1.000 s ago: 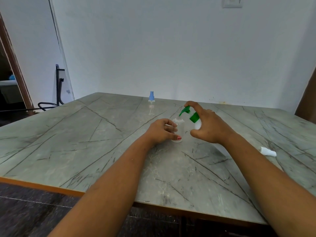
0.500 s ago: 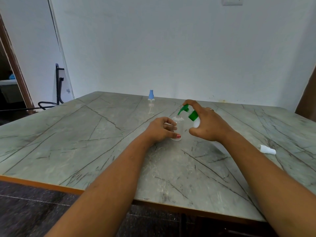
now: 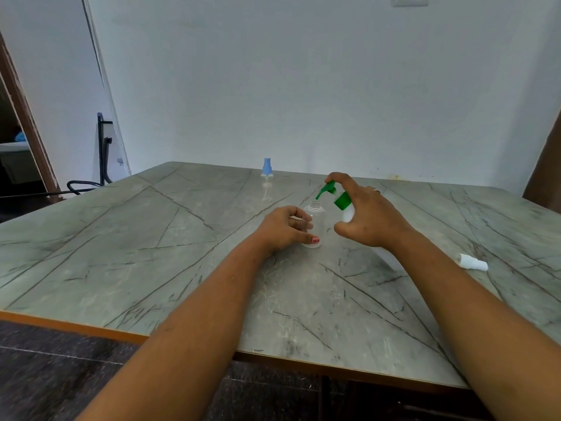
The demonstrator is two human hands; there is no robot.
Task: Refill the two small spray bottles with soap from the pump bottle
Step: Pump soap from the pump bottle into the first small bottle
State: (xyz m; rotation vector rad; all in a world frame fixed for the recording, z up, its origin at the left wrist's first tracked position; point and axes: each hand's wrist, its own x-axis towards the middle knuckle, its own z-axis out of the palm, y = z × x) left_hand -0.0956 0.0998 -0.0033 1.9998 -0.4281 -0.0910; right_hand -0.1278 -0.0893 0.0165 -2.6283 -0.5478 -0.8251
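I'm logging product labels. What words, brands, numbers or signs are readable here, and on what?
None readable. The pump bottle, the open spray bottle, the blue-capped spray bottle and the loose white sprayer show no legible print; the wall plate is cut off and blurred.

Clear plastic spray bottle (image 3: 315,221); glossy green pump head (image 3: 326,189); matt marble-look table (image 3: 121,238).
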